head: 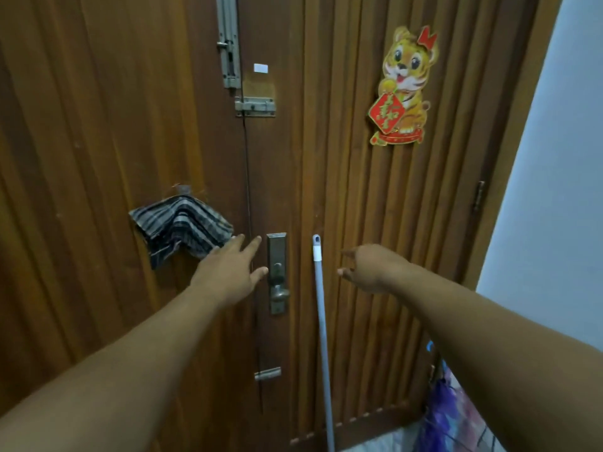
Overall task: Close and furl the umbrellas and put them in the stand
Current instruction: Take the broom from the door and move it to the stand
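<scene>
**Both hands raised empty before the wooden door, umbrella low at the right**

Two bare forearms reach forward toward a brown wooden double door [342, 190] with vertical ribbing. The left hand [230, 270] is held wide, its fingers straight and spread, the fingertips pointing up and to the right just beside the metal lock plate [277, 272]; it holds nothing, and whether it touches the wood cannot be told. The right hand [372, 267] is stretched out with the back of the hand toward the camera, thumb and a finger sticking out to the left, the other fingers loosely bent; it also holds nothing.

Between the two hands a pale blue-grey pole [321, 321] with a white cap leans against the door, running down to the bottom edge of the view. It is near the right hand but apart from it.

The umbrella [452, 415], of purple and pink patterned fabric, shows only in part at the lower right corner, below the right forearm and next to the door's foot; most of it is hidden by the arm.

A striped checked cloth [179, 228] hangs from a hook on the left door leaf, just beside the left fingertips. Higher up sit a vertical slide bolt [228, 44] and a horizontal latch [255, 107]. A tiger decoration [403, 89] is stuck on the right leaf. A white wall [561, 190] stands to the right.
</scene>
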